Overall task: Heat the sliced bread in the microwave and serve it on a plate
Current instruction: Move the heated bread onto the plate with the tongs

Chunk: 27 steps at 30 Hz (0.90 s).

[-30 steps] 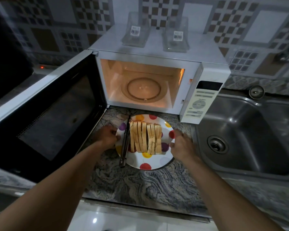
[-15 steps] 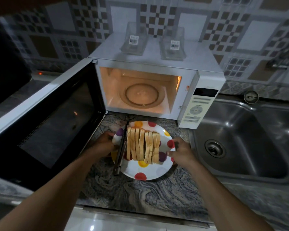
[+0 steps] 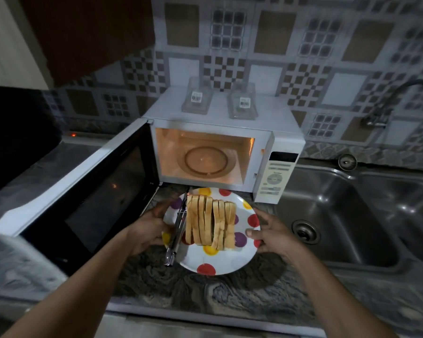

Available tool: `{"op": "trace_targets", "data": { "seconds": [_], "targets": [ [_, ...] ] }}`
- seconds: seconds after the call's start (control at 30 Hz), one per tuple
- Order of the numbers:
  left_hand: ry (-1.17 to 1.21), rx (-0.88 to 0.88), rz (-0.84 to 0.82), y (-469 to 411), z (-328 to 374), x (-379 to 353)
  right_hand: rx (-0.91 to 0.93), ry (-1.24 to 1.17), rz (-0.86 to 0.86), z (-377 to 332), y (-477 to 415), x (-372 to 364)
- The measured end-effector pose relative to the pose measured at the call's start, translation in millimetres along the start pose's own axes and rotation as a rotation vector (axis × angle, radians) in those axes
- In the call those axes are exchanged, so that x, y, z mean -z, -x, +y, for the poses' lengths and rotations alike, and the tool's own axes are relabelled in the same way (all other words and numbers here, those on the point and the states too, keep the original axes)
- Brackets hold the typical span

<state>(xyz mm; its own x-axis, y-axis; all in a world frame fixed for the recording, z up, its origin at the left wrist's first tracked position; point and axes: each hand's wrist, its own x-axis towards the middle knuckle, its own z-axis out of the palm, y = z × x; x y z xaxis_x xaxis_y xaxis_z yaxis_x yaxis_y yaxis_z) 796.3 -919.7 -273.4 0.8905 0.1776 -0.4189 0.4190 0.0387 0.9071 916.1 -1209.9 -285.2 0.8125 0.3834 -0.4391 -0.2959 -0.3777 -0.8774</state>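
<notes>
Your left hand (image 3: 149, 228) grips the polka-dot plate (image 3: 227, 261) at its 9 o'clock rim; your right hand (image 3: 270, 234) clamps the 3 o'clock rim, thumb on top. Sliced bread (image 3: 210, 222) stands on edge in a row across the plate's middle, metal tongs (image 3: 177, 230) lying just beside it toward 9 o'clock. Microwave (image 3: 220, 132) at the plate's 12 o'clock, door (image 3: 83, 191) swung open, cavity lit. Sink (image 3: 352, 215) at 3 o'clock.

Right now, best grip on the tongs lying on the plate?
Take the tongs by the hinged end overhanging the plate rim nearest the person, coming from the front. The tips point toward the microwave, and bread crowds their right side.
</notes>
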Motion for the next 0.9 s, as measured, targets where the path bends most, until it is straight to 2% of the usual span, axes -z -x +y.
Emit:
{"op": "trace_targets", "data": {
  "seconds": [0.27, 0.5, 0.63, 0.9],
  "targets": [
    [-0.005, -0.090, -0.114, 61.7, 32.3, 10.1, 0.058, -0.020, 0.045, -25.9, 82.1, -6.9],
    [-0.003, -0.076, -0.130, 132.2, 39.1, 18.1, 0.109, -0.017, 0.083, -41.1, 177.3, -29.1],
    [-0.018, -0.080, -0.149, 176.9, 37.6, 18.3, 0.094, -0.027, 0.116, -29.6, 217.6, -45.6],
    [-0.002, -0.118, -0.116, 254.6, 19.4, 18.8, 0.116, 0.000, 0.072, -11.0, 286.9, -65.3]
  ]
}}
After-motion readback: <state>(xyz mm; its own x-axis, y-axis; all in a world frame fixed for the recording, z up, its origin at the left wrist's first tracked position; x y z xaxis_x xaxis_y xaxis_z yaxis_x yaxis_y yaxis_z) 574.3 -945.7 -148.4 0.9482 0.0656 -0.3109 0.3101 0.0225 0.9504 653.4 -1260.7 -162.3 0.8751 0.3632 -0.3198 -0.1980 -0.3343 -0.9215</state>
